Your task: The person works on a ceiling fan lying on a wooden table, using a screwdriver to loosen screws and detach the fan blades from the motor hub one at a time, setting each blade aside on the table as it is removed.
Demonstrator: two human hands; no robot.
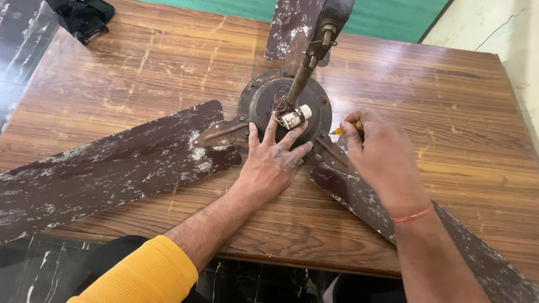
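A dark bag [83, 17] lies at the far left corner of the wooden table [449, 101]. Nearer, a long brown fan blade [106, 168], flecked with white, stretches across the left side of the table and joins the fan motor [264, 101] by a metal bracket. The motor sits near the middle of the table, a round dark housing with a rod [303, 70] rising from its centre toward the camera and red wires showing at its base. A small white capacitor [295, 116] lies on the housing beside the rod.

The left hand [272, 163] rests flat on the near edge of the motor, fingers [270, 132] spread and released, their tips just below the capacitor; its arm wears a yellow sleeve [140, 275]. A second blade [286, 28] runs away from the motor toward the far edge.

The right hand [382, 157] is clenched around a yellow-handled tool [338, 131], whose tip points at the bracket just right of the motor. A red thread [411, 215] circles that wrist. Under this hand a third blade [449, 235] runs to the near right corner.
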